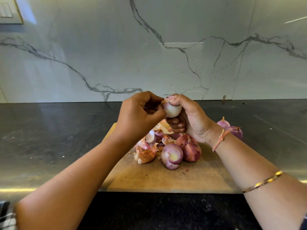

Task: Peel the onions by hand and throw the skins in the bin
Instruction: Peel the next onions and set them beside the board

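Observation:
My right hand [191, 120] grips a pale, mostly peeled onion [172, 110] above the wooden cutting board [149, 178]. My left hand [141, 113] pinches a scrap of skin at the onion's top left edge. Below the hands lies a heap of loose skins [149, 146]. Beside it sit unpeeled red onions, one with its cut end up [172, 156] and another [191, 151] to its right. Two more onions [232, 128] lie on the counter behind my right wrist. No bin is in view.
The board lies on a dark polished counter [49, 138] that runs to a white marble backsplash [149, 47]. Small skin crumbs dot the board and the counter. A wall switch plate [8, 12] is at the top left.

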Action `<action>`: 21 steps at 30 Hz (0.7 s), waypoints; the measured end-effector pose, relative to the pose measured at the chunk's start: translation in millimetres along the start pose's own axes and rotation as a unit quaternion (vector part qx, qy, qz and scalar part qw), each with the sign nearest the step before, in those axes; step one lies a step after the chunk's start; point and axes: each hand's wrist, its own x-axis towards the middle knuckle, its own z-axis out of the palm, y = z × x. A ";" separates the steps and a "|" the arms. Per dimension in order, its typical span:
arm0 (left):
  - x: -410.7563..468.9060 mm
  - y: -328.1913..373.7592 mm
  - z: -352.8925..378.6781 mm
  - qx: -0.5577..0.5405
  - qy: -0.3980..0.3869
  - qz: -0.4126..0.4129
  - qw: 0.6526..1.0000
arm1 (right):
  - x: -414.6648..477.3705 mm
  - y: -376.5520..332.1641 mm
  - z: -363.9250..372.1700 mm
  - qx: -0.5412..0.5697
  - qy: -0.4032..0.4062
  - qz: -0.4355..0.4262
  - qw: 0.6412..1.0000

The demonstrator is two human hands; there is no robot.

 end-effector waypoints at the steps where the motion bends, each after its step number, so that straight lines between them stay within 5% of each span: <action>1: 0.3 -1.2 0.5 0.016 0.006 0.014 1.000 | 0.3 0.1 0.6 -0.002 0.001 -0.006 1.000; 7: 1.1 -4.0 2.8 0.068 0.032 0.057 0.996 | 1.4 -0.6 2.1 -0.028 -0.015 -0.023 0.999; 14: 1.7 -0.7 -1.5 -0.005 0.021 -0.001 1.000 | -0.2 -2.6 -2.7 -0.014 -0.042 -0.002 0.999; 21: 4.3 -6.3 -1.2 -0.003 0.064 -0.082 0.995 | 5.2 2.3 -2.8 -0.122 0.055 -0.091 0.987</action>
